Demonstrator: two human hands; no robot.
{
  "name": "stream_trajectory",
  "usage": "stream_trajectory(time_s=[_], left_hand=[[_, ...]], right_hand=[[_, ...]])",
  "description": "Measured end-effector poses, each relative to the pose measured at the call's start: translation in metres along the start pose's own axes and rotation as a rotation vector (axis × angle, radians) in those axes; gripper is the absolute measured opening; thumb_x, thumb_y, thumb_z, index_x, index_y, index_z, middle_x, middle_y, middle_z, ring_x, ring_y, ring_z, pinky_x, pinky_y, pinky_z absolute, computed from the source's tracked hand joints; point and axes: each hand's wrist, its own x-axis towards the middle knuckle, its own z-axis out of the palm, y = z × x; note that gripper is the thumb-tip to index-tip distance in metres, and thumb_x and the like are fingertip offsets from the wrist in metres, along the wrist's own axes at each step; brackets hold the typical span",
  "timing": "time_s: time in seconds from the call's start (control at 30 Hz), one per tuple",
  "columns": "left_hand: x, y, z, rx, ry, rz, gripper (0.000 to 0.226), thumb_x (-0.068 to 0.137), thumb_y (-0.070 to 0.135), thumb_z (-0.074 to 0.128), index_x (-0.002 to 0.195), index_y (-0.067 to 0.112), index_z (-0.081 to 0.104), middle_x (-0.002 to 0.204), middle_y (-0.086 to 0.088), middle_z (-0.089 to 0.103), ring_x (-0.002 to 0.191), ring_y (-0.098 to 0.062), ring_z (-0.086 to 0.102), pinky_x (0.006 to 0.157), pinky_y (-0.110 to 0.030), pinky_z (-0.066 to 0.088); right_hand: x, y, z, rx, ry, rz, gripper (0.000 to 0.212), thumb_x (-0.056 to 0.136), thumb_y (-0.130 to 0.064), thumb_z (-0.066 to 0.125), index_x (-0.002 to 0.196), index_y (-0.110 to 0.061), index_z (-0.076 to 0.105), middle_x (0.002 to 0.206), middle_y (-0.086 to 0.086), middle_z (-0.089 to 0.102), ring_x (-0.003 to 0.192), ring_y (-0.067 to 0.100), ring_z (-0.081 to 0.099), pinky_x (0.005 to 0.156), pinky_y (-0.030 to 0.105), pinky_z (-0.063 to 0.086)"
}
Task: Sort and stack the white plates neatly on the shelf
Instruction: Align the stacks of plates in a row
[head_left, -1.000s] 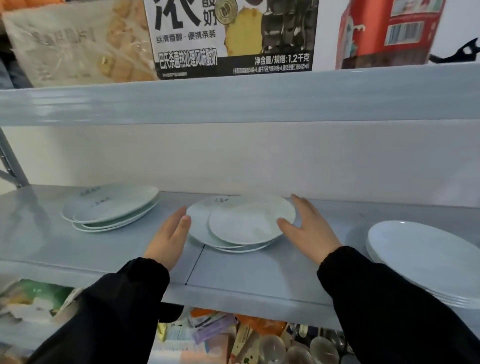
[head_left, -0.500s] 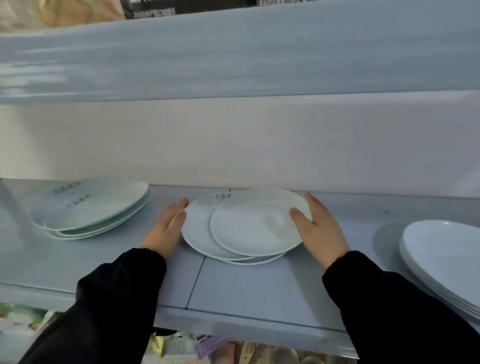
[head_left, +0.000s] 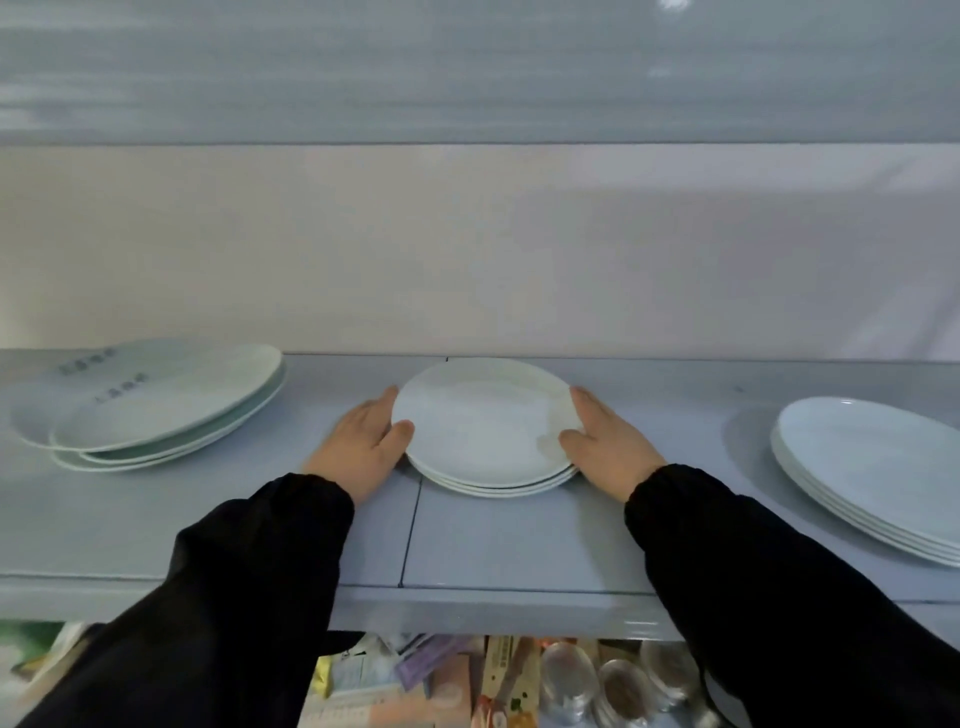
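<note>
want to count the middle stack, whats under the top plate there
Under the top plate, rims of what look like two more white plates show along the front edge, resting on the shelf. Their faces are covered.

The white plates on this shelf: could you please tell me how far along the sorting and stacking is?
Looks done: the right stack sits evenly layered on the shelf. In hand: the left hand and right hand press either side of the middle stack, whose rims line up closely. Left to do: the left pile is staggered, its plates offset, so it likely needs squaring.
</note>
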Motion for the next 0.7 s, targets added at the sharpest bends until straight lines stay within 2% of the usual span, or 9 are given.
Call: stream_trajectory(time_s=[0.17, 0.3, 0.53, 0.7], left_hand=[[0.001, -0.003, 0.001, 0.012, 0.001, 0.019, 0.071, 0.085, 0.058, 0.025, 0.151, 0.035, 0.023, 0.155, 0.008, 0.032, 0.142, -0.018, 0.02, 0.117, -0.04, 0.017], [0.002, 0.0, 0.003, 0.164, -0.009, 0.015, 0.064, 0.086, 0.052, 0.02, 0.149, 0.039, 0.022, 0.153, 0.012, 0.032, 0.143, -0.02, 0.017, 0.115, -0.043, 0.013], [-0.003, 0.014, 0.004, 0.251, -0.018, -0.007, 0.063, 0.083, 0.049, 0.018, 0.145, 0.038, 0.025, 0.147, 0.005, 0.042, 0.141, -0.02, 0.018, 0.11, -0.048, 0.012], [-0.011, 0.029, 0.005, 0.253, -0.07, -0.014, 0.059, 0.081, 0.048, 0.021, 0.14, 0.043, 0.027, 0.143, 0.005, 0.045, 0.141, -0.022, 0.019, 0.11, -0.05, 0.014]], right_hand=[[-0.002, 0.0, -0.001, 0.013, -0.008, 0.002, 0.063, 0.097, -0.026, 0.037, 0.156, -0.021, 0.014, 0.162, -0.004, 0.019, 0.145, 0.014, 0.023, 0.116, 0.028, 0.019], [-0.002, 0.003, -0.003, -0.001, -0.027, 0.021, 0.063, 0.098, -0.026, 0.035, 0.156, -0.02, 0.012, 0.163, -0.004, 0.016, 0.146, 0.013, 0.02, 0.116, 0.026, 0.017], [-0.011, 0.007, -0.01, -0.022, -0.076, 0.033, 0.065, 0.097, -0.029, 0.033, 0.157, -0.022, 0.007, 0.163, -0.003, 0.014, 0.147, 0.021, 0.019, 0.119, 0.035, 0.016], [-0.023, 0.015, -0.019, -0.06, -0.099, 0.041, 0.066, 0.097, -0.031, 0.032, 0.157, -0.021, 0.005, 0.164, -0.003, 0.01, 0.148, 0.022, 0.016, 0.12, 0.036, 0.014]])
